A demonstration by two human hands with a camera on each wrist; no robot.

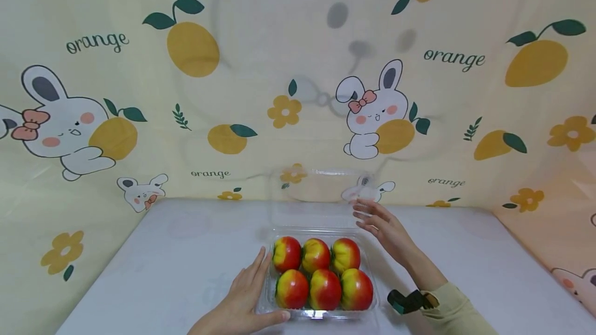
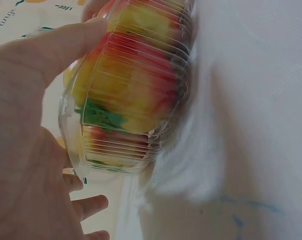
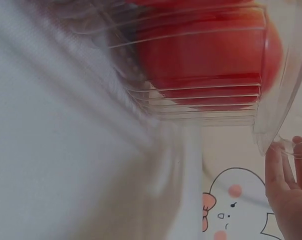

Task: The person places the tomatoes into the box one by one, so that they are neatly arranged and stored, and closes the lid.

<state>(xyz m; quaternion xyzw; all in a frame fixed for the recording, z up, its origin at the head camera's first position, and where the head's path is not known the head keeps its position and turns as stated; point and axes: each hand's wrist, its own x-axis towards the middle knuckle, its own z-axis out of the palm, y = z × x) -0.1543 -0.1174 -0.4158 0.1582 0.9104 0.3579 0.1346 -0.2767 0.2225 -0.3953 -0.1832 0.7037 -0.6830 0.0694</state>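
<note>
A clear plastic clamshell box (image 1: 316, 314) sits on the white table with its lid (image 1: 316, 213) raised at the back. Several glossy red-and-yellow, apple-like fruits (image 1: 325, 289) lie in two rows inside; green shows on one fruit (image 2: 121, 85) in the left wrist view. My left hand (image 1: 244, 293) lies along the box's left side, fingers extended, thumb at the front left corner. At the lid's right edge, my right hand (image 1: 384, 229) has its fingers loosely bent, fingertips overlapping the clear plastic. The right wrist view shows those fingers (image 3: 275, 172) beside the box rim.
A white cloth-covered table (image 1: 186, 252) spreads around the box. Behind it hangs a cream backdrop (image 1: 261, 40) printed with rabbits, oranges and flowers. A dark device (image 1: 405, 301) is strapped on the right wrist, by a light green sleeve (image 1: 458, 311).
</note>
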